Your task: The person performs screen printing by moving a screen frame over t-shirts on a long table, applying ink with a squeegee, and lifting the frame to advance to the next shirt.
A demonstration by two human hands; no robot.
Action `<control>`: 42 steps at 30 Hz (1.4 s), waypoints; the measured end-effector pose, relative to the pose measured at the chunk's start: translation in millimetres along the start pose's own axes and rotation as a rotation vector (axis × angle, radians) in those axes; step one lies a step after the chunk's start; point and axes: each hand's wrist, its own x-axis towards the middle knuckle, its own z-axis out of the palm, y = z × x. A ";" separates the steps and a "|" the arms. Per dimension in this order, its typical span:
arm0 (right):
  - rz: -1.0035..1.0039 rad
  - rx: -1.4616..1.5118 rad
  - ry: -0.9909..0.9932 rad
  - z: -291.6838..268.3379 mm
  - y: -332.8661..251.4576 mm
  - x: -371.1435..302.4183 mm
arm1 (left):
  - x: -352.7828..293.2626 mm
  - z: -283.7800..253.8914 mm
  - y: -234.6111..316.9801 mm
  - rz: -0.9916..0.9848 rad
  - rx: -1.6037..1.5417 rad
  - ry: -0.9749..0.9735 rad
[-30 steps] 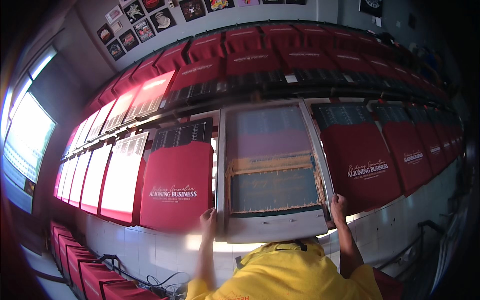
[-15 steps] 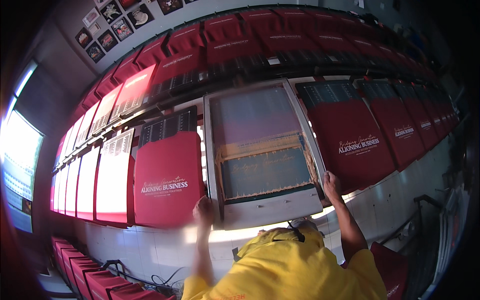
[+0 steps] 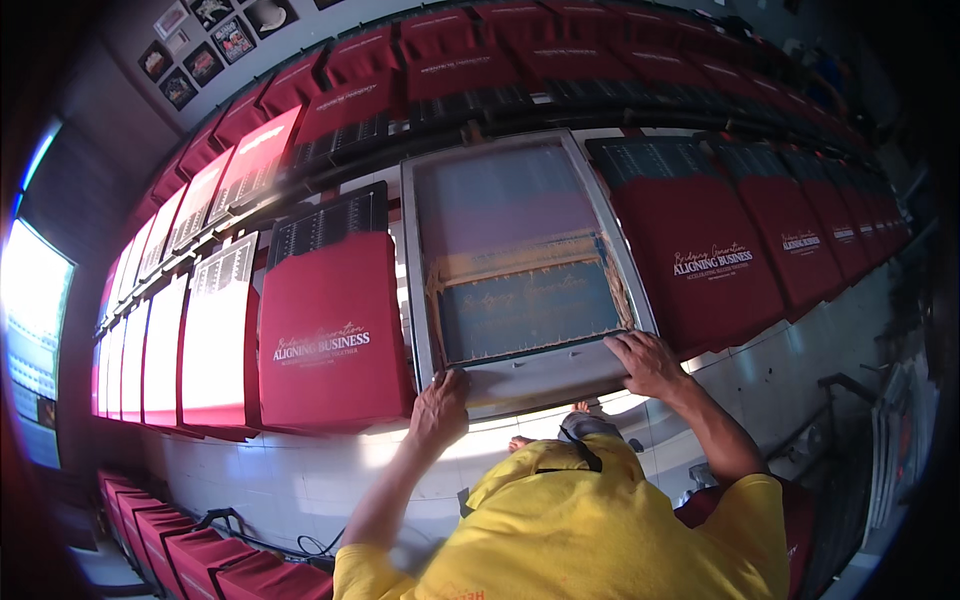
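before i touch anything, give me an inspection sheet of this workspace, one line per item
Surface: rows of dark boards with pale markings, draped in red fabric; pieces either side of the frame carry pale lettering
Job's things: screen frame between the lettered pieces; tan smears border its dark window; whether it rests flat, cannot tell
Clutter: pale upright panels at far right, too dim to identify
Hands: left hand curled on the near left corner; right hand curled over the near right
Cables: dark cable at lower left
Surroundings: tiled floor, bright window, pictures on the wall
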 end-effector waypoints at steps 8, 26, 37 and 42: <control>0.006 0.062 0.177 0.8 -5.4 -9.0 | 0.8 0.8 9.4 -0.073 -0.033 0.112; 0.034 -0.003 0.237 12.8 57.6 123.1 | 124.6 -9.1 -71.7 -0.086 0.012 0.122; 0.042 0.043 0.118 -52.4 67.0 139.9 | 145.5 -69.8 -49.8 -0.111 0.039 0.026; 0.046 0.083 0.248 -26.3 22.1 58.2 | 63.8 -51.9 -13.4 -0.047 0.041 0.064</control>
